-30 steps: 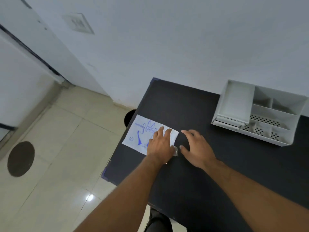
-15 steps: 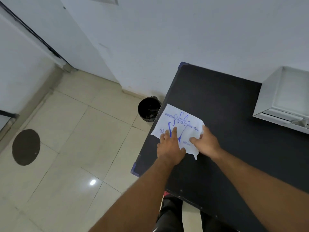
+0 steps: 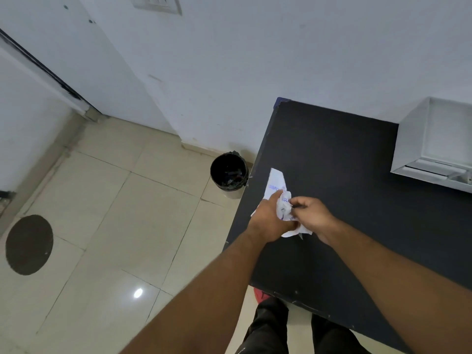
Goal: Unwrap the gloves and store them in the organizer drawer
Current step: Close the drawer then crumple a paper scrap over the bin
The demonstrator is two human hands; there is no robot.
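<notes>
From the head camera, both hands meet over the left edge of the black table (image 3: 332, 154). The left hand (image 3: 268, 219) and the right hand (image 3: 311, 213) each grip the white glove wrapper (image 3: 277, 185), which is crumpled between them (blue print shows on it). Its upper end sticks up free above the fingers. The white organizer (image 3: 419, 139) stands well apart at the table's far right. A black bin (image 3: 229, 172) sits on the floor just beside the table.

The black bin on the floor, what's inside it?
The black bin has a dark liner and some dark scraps near its bottom; what they are is too dim to tell. No white wrapper shows inside. The table edge hides nothing of its opening.
</notes>
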